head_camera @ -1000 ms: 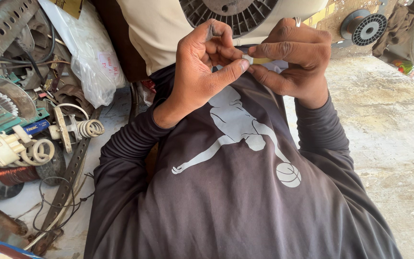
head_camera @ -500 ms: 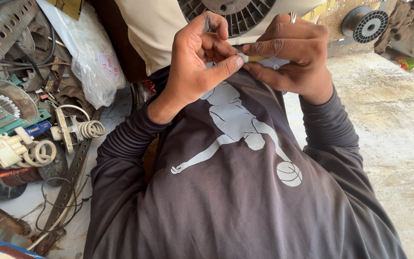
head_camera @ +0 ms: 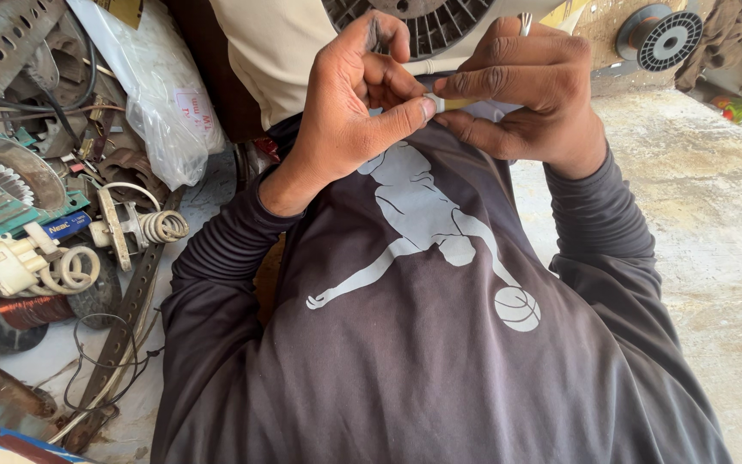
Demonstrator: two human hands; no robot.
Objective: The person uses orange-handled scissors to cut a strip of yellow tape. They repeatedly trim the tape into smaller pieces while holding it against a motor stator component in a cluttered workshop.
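While both hands meet, pinched fingers (head_camera: 405,114) grip a small pale tube (head_camera: 450,104).

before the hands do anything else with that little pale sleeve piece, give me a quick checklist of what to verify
1. Small pale tube piece pinched by both hands: ok, left hand thumb and right hand fingers meet on it.
2. Tube end visible: not ok, fingertips cover most of it.
3. Thin white cord running behind the hands: cannot tell if it joins the tube.
4. Black slotted round motor part beyond the hands: ok, apart from the fingers.
5. Coiled white wire in the clutter at left: ok, away from both arms.
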